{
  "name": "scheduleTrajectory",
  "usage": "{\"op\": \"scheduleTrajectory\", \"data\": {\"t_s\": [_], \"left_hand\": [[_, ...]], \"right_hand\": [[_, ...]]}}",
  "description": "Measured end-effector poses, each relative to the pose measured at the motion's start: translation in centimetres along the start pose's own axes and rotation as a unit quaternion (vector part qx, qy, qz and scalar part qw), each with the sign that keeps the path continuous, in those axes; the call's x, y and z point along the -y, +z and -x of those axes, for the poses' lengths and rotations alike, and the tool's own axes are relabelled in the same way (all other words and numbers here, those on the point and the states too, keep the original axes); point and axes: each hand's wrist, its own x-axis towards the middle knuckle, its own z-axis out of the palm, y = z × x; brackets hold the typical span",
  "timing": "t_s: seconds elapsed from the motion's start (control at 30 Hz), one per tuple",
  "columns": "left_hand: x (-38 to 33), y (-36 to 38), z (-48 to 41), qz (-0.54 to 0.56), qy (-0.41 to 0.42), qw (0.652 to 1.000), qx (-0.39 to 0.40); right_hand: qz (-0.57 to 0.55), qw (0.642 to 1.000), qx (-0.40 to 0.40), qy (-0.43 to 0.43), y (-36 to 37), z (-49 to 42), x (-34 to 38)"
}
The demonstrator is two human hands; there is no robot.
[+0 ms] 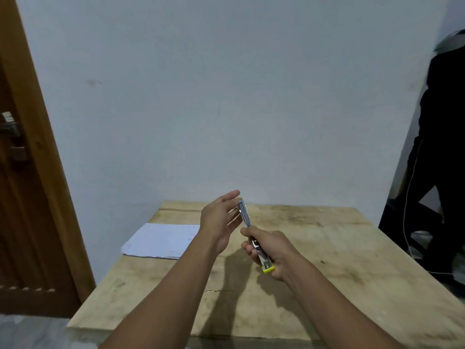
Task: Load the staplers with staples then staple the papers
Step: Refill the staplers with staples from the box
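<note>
While the right hand [269, 248] curls around the slim metal, yellow-ended stapler [245, 215], tilted above the wooden table [327, 248], the left hand [221, 217] hovers open-fingered beside its raised end; a careless snap could pinch those fingers. White papers [161, 239] lie left.

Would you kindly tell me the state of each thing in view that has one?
Stapler: lifted off the table, tilted, loading unclear.
Right hand: grips the stapler.
Left hand: open, beside the stapler's far end.
Papers: stacked flat on the table, untouched.
</note>
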Motion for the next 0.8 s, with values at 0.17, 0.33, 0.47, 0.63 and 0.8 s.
{"op": "scheduleTrajectory", "data": {"t_s": [0.17, 0.33, 0.47, 0.63, 0.8], "left_hand": [[0.2, -0.3, -0.4, -0.267, 0.136, 0.951, -0.078], [-0.4, 0.0, -0.3, -0.311, 0.160, 0.932, -0.089], [-0.2, -0.1, -0.6, -0.290, 0.151, 0.943, -0.070], [-0.2, -0.2, -1.0, -0.229, 0.104, 0.967, -0.050], [-0.8, -0.3, -0.5, -0.157, 0.049, 0.986, -0.011]], "right_hand": [[0.034, 0.999, -0.019, -0.028, -0.3, 0.3, -0.1], [0.076, 0.994, -0.034, -0.073, -0.2, 0.4, -0.2], [0.085, 0.992, -0.035, -0.083, -0.2, 0.6, -0.2], [0.092, 0.992, -0.036, -0.081, -0.4, 0.7, -0.2], [0.073, 0.995, -0.029, -0.061, -0.6, 0.7, -0.1]]}}
